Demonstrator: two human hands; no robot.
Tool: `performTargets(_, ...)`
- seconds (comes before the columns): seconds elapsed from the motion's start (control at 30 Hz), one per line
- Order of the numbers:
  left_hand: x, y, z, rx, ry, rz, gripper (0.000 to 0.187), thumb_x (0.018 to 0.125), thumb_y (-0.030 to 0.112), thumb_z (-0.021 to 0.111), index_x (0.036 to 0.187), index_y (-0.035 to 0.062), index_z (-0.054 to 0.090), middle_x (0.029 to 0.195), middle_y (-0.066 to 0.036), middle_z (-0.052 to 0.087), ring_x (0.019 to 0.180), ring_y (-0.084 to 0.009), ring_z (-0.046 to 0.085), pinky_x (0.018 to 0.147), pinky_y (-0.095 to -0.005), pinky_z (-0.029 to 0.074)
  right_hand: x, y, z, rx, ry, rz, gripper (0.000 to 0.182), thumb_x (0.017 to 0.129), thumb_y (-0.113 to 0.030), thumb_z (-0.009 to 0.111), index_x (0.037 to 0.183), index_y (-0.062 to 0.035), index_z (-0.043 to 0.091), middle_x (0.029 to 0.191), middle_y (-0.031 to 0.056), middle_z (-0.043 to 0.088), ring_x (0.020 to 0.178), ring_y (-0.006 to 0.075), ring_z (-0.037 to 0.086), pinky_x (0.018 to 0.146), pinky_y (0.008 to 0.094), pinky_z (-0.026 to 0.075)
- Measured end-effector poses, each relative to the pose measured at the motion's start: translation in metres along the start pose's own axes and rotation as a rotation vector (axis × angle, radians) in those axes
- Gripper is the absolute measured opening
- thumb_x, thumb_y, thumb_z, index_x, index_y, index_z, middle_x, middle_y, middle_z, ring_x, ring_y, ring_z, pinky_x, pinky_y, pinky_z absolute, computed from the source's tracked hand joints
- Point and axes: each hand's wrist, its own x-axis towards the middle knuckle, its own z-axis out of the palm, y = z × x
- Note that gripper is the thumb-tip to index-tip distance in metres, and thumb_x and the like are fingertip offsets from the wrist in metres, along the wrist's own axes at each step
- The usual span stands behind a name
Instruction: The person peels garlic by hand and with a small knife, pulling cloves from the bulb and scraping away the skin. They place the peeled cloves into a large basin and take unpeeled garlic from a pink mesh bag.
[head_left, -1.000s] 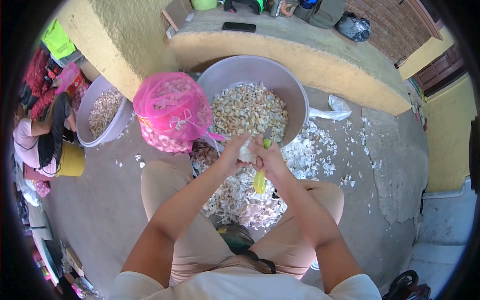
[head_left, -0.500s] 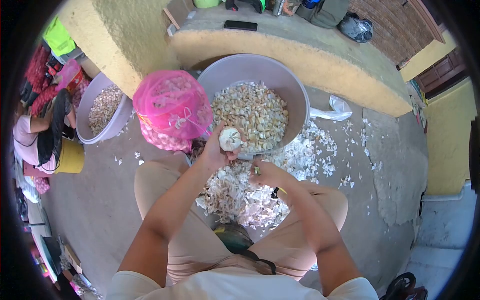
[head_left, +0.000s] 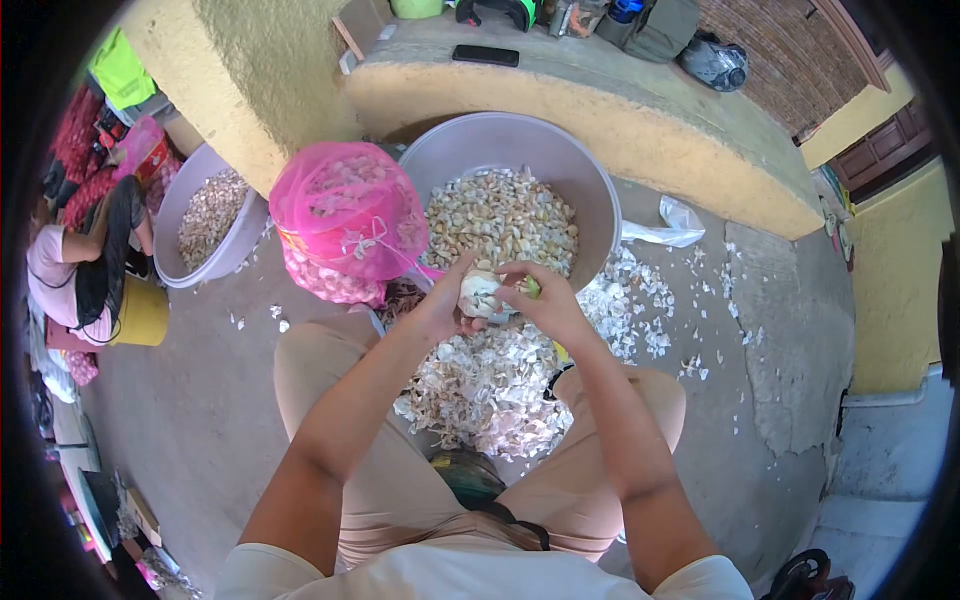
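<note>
My left hand (head_left: 447, 305) is closed around a whole white garlic bulb (head_left: 479, 295), held up in front of the near rim of a large lilac tub (head_left: 590, 195). My right hand (head_left: 550, 302) is closed on a small green object (head_left: 531, 287), whose kind I cannot tell. Its fingertips are right at the bulb's right side. Loose garlic cloves (head_left: 505, 220) lie in the tub. Below both hands, a heap of papery garlic skins (head_left: 490, 390) spreads over the floor between my legs.
Left of the tub stands a pink mesh sack (head_left: 345, 215) full of garlic. A second lilac tub (head_left: 225, 255) with cloves is farther left, beside a seated person (head_left: 70, 270) and a yellow bucket (head_left: 143, 312). A phone (head_left: 486, 55) lies on the ledge behind.
My right hand has moved up from over the skins to the garlic bulb, bringing the green object along. My left hand has shifted slightly right and down with the bulb.
</note>
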Motion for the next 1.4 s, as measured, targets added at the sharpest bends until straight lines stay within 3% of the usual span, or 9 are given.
performTargets(0.17, -0.003, 0.003, 0.004, 0.069, 0.024, 0.053, 0.053, 0.086, 0.056, 0.025, 0.082, 0.0107, 0.053, 0.057, -0.002, 0.054, 0.034, -0.0112, 0.047, 0.028, -0.0203, 0.032, 0.007, 0.007, 0.009, -0.108, 0.041, -0.09, 0.034, 0.072, -0.017, 0.065, 0.103, -0.0063, 0.057, 0.081, 0.0042, 0.057, 0.08, 0.0127, 0.052, 0.076, 0.0264, 0.04)
performTargets(0.27, -0.002, 0.004, 0.002, 0.116, 0.032, 0.139, 0.046, 0.087, 0.05, 0.031, 0.089, 0.0087, 0.05, 0.057, -0.001, 0.053, 0.035, -0.0103, 0.046, 0.028, -0.0204, 0.032, 0.009, 0.01, 0.011, -0.087, 0.082, -0.068, 0.039, 0.072, -0.027, 0.065, 0.103, -0.0055, 0.056, 0.082, 0.0082, 0.057, 0.072, 0.0182, 0.056, 0.065, 0.0297, 0.044)
performTargets(0.37, -0.006, 0.008, 0.005, 0.278, 0.103, 0.216, 0.039, 0.088, 0.045, 0.035, 0.096, 0.008, 0.047, 0.06, -0.001, 0.051, 0.039, -0.0094, 0.046, 0.031, -0.0209, 0.033, 0.01, -0.001, 0.006, 0.089, -0.031, 0.212, 0.044, 0.073, -0.029, 0.065, 0.108, -0.0043, 0.052, 0.078, 0.0069, 0.055, 0.063, 0.0159, 0.055, 0.05, 0.0272, 0.043)
performTargets(0.47, -0.012, 0.014, 0.01, 0.435, 0.117, 0.266, 0.032, 0.087, 0.035, 0.044, 0.105, 0.0081, 0.045, 0.064, -0.002, 0.05, 0.042, -0.008, 0.045, 0.033, -0.0209, 0.034, 0.013, 0.0, 0.003, 0.116, -0.047, 0.305, 0.05, 0.074, -0.029, 0.065, 0.113, -0.0018, 0.047, 0.071, 0.005, 0.053, 0.051, 0.012, 0.05, 0.038, 0.0238, 0.036)
performTargets(0.7, -0.018, 0.016, 0.009, 0.715, 0.079, 0.493, 0.044, 0.078, 0.011, 0.059, 0.118, 0.0075, 0.04, 0.07, -0.004, 0.053, 0.049, -0.0062, 0.048, 0.039, -0.0191, 0.037, 0.014, 0.008, -0.002, 0.425, -0.053, 0.345, 0.053, 0.071, -0.025, 0.068, 0.111, 0.0014, 0.046, 0.06, 0.0033, 0.052, 0.041, 0.0084, 0.043, 0.036, 0.0222, 0.034)
performTargets(0.8, -0.016, 0.017, 0.007, 0.572, 0.191, 0.466, 0.037, 0.073, 0.011, 0.063, 0.107, 0.0039, 0.049, 0.085, -0.005, 0.055, 0.053, -0.0061, 0.048, 0.042, -0.021, 0.039, 0.015, 0.014, -0.002, 0.385, -0.002, 0.292, 0.053, 0.068, -0.026, 0.07, 0.109, 0.0005, 0.048, 0.062, 0.0045, 0.054, 0.042, 0.0083, 0.044, 0.036, 0.0213, 0.034)
performTargets(0.9, -0.007, 0.012, -0.001, 0.89, 0.355, 0.741, 0.036, 0.071, 0.007, 0.064, 0.104, 0.0025, 0.05, 0.075, -0.004, 0.057, 0.058, -0.009, 0.055, 0.048, -0.0227, 0.044, 0.013, 0.011, 0.004, 0.192, 0.084, 0.259, 0.053, 0.067, -0.028, 0.072, 0.106, -0.0005, 0.049, 0.065, 0.0054, 0.056, 0.045, 0.0088, 0.048, 0.039, 0.0216, 0.036)
performTargets(1.17, -0.01, 0.007, 0.002, 1.051, 0.581, 0.913, 0.015, 0.066, 0.003, 0.064, 0.078, -0.0027, 0.058, 0.072, -0.01, 0.061, 0.064, -0.0149, 0.06, 0.06, -0.0254, 0.049, 0.015, 0.03, 0.025, -0.011, 0.251, 0.149, 0.05, 0.063, -0.027, 0.074, 0.099, -0.0004, 0.052, 0.073, 0.0091, 0.058, 0.067, 0.0152, 0.055, 0.065, 0.0309, 0.044)
performTargets(1.4, -0.009, 0.004, -0.004, 1.216, 0.649, 0.914, 0.015, 0.067, 0.009, 0.063, 0.077, -0.0013, 0.058, 0.07, -0.014, 0.059, 0.062, -0.0208, 0.059, 0.058, -0.0295, 0.047, 0.008, 0.016, 0.035, 0.248, 0.283, 0.259, 0.052, 0.067, -0.023, 0.071, 0.105, 0.0024, 0.047, 0.072, 0.0097, 0.055, 0.044, 0.0113, 0.048, 0.038, 0.0248, 0.038)
